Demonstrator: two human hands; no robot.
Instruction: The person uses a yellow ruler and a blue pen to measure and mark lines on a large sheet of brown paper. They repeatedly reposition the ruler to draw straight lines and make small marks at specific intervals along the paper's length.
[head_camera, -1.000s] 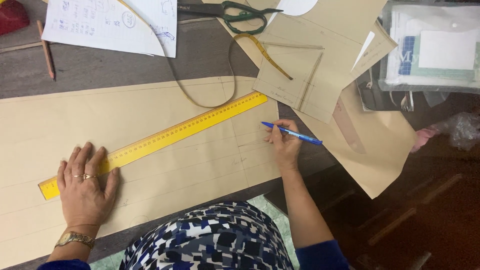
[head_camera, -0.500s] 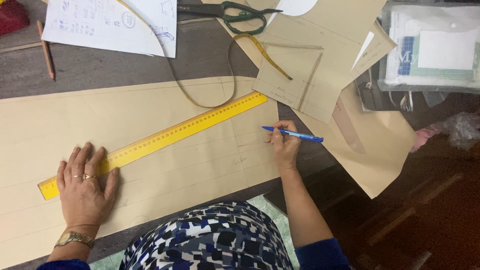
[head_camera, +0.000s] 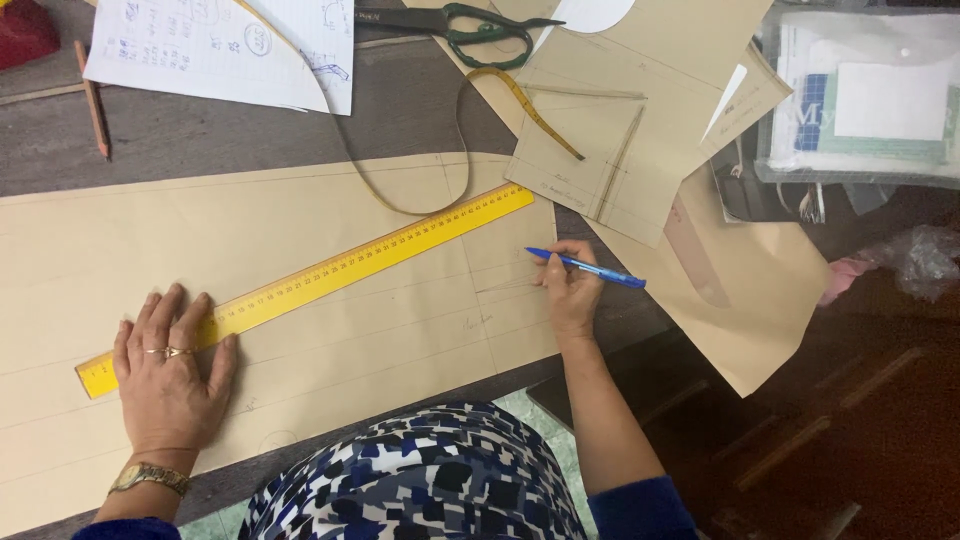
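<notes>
The left hand (head_camera: 168, 372) lies flat and spread wide, palm down, on a large sheet of tan pattern paper (head_camera: 300, 250). Its fingers (head_camera: 175, 312) press on the lower end of a long yellow ruler (head_camera: 310, 283), which runs slantwise across the sheet, rising from the lower left toward the upper right. Rings show on two fingers and a gold watch (head_camera: 150, 477) sits at the wrist.

The right hand (head_camera: 570, 290) is closed around a blue pen (head_camera: 585, 267), gripped between thumb and fingers. The pen lies nearly level, its tip pointing left over the paper just below the ruler's upper end; whether the tip touches the sheet cannot be told. The heel of this hand rests near the right edge of the sheet, where faint pencil lines cross.

Around them, still in the head view, the dark wooden counter (head_camera: 200, 130) carries more things. A tan measuring tape (head_camera: 420, 190) loops from the top of the picture down onto the sheet and back up to the right. Green-handled scissors (head_camera: 470, 22) lie at the top edge, partly on smaller cut pieces of pattern paper (head_camera: 600, 150) that overlap one another to the right of the ruler. A white sheet of handwritten notes (head_camera: 220, 50) lies at upper left, with a brown pencil (head_camera: 92, 100) beside it. A clear plastic folder (head_camera: 860, 100) holding papers sits at upper right. At the bottom, the person's blue, white and black patterned clothing (head_camera: 420, 480) fills the view between the two arms.
</notes>
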